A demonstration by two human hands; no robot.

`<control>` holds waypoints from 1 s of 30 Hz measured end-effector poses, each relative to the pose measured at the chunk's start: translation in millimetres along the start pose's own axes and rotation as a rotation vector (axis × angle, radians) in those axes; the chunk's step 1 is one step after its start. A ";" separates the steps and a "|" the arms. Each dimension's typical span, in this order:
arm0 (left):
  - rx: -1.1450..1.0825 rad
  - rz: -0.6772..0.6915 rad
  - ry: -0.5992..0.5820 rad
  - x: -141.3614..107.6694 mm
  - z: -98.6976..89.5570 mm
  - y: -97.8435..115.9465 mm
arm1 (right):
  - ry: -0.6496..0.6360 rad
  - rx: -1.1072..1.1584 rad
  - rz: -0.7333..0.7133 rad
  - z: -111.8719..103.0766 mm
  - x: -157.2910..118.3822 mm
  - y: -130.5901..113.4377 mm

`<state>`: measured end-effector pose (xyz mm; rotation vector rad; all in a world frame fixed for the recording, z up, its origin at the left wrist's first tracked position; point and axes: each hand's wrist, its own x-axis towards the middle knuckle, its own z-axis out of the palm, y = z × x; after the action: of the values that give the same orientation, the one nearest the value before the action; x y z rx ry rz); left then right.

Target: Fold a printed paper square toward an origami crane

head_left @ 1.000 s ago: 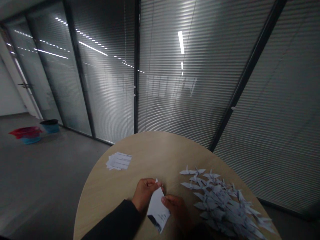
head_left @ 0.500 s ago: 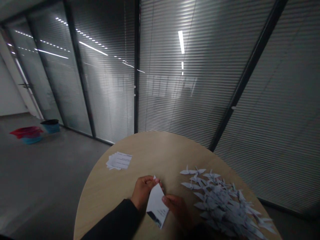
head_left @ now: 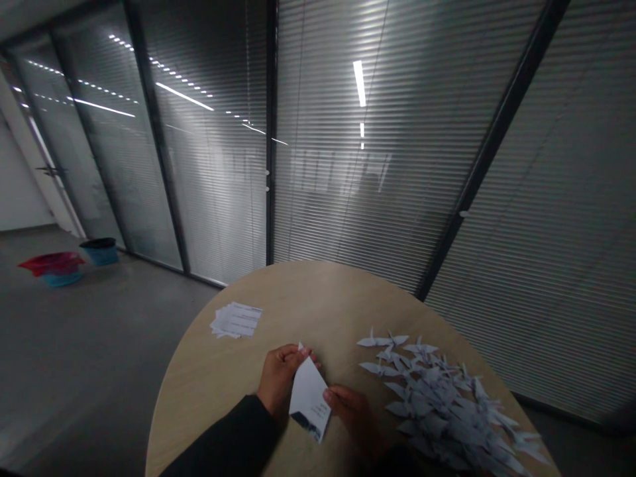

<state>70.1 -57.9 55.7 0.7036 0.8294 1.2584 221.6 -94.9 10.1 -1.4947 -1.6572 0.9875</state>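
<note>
Folded paper (head_left: 309, 392) seems pinched by left fingers (head_left: 287, 351) and right fingers (head_left: 342, 396)

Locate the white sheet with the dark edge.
In the head view, the sheet is low, near centre, held by the left hand and right hand, left of the paper cranes.

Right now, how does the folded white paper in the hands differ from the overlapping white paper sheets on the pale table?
The folded white paper is held by the left hand and right hand; the overlapping white paper sheets lie on the table. The folded paper is one pointed piece; the sheets are several, lying flat. The folded paper bears a dark patch; the sheets show thin dark lines. Both are white with dark printing.
</note>
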 end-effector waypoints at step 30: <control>0.064 0.021 -0.052 2.8 -9.1 -5.2 | 0.062 0.071 -0.008 0.0 0.1 1.9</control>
<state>65.4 -56.0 46.1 0.7953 0.8243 1.2316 222.5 -94.7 8.4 -1.4562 -1.5678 0.9752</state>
